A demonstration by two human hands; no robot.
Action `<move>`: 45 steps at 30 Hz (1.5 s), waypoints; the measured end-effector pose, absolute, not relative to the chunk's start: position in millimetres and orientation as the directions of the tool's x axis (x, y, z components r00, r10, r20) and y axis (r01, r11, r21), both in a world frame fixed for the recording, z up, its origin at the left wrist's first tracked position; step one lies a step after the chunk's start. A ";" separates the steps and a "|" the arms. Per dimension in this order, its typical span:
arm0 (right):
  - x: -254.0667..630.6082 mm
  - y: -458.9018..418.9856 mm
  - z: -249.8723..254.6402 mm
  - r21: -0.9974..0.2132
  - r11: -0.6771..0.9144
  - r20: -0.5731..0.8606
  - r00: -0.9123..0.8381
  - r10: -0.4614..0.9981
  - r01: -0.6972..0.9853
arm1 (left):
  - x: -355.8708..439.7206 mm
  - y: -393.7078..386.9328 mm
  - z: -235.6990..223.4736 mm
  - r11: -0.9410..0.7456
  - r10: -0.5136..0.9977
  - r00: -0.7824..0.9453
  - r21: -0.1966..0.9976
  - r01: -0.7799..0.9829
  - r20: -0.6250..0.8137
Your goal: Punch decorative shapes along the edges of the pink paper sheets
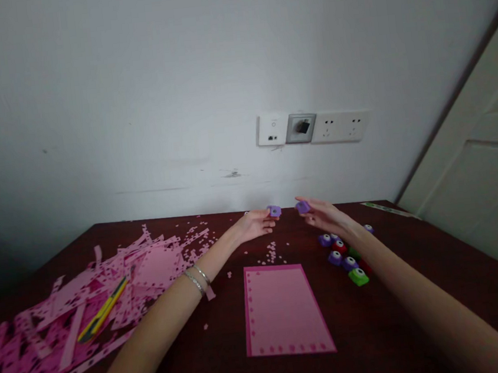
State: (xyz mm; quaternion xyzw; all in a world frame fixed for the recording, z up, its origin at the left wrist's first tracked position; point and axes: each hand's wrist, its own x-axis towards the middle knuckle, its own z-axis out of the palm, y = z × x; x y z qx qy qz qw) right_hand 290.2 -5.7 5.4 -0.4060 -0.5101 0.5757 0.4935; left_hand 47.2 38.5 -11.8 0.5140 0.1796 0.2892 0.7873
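Note:
At the far side of the table, my left hand grips a small purple paper punch between thumb and fingers. Across a short gap, my right hand holds another purple paper punch. Both hands are above the table, beyond a pink sheet that lies flat with a darker pink border and small punched shapes along its left and bottom edges. Under my right forearm is a group of paper punches in purple, red and green, among them a bright green punch.
Pink paper scraps and punched strips cover the left side, with a yellow utility knife on top. Tiny cut-outs are scattered behind the sheet. A ruler-like strip lies back right. The wall carries sockets.

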 end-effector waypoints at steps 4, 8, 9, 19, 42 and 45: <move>275.0 25.0 -8.5 -0.893 0.065 0.069 -0.007 0.998 0.445 | 12.4 53.2 -14.9 -0.148 0.799 0.601 0.977 0.152 0.027; 259.8 54.6 -23.6 -0.546 0.184 0.225 -0.069 0.972 0.817 | -14.1 62.2 -25.6 -0.308 0.865 0.500 0.822 0.479 0.033; 256.5 59.1 -26.4 -0.492 0.182 0.220 -0.081 0.972 0.851 | -17.3 62.7 -28.2 -0.328 0.878 0.478 0.780 0.533 0.043; 280.9 38.2 2.9 -0.334 0.320 0.231 -0.253 0.940 0.886 | 7.1 43.1 -19.4 -0.376 0.926 0.330 0.546 0.748 0.185; 343.5 -34.9 10.5 -0.300 0.128 -0.091 -0.162 0.983 0.945 | 167.7 6.5 -32.8 -0.761 0.572 0.769 0.535 0.367 0.286; 343.3 -36.1 12.7 -0.397 0.134 -0.053 -0.168 0.984 0.908 | 135.8 14.6 -21.8 -0.463 0.632 0.755 0.866 0.187 0.175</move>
